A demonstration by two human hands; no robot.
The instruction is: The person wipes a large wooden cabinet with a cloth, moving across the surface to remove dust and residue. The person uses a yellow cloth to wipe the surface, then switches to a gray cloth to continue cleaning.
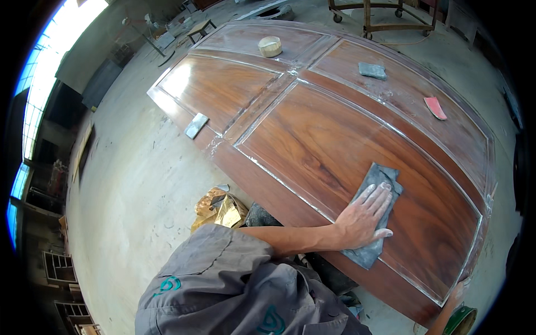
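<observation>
Left hand (365, 220) is pressing flat, fingers (375, 195) spread open and splayed over a grey cloth (373, 215), not pinching it, palm bearing down so the cloth is staying tight against the wood. Cloth is lying on the near right panel of a big brown door (312, 139), which is lying flat and raised off the floor, probably so the whole face is reachable from above. Forearm is coming in from the grey-sleeved body at the lower edge. Right hand (455, 293) is barely showing at the door's lower right corner, mostly cut off; cannot tell if its fingers are open or closed, or whether it is touching the green round thing (460, 321) beside it. Farther out on the door, well apart: a grey pad (372, 70), a red scrap (435, 108), a tan roll (270, 46), and a small grey block (196, 125) at the left edge. Whatever is supporting the door is hidden. Crumpled golden wrapping (219, 209) is sitting on the dusty floor (134, 184) below.
</observation>
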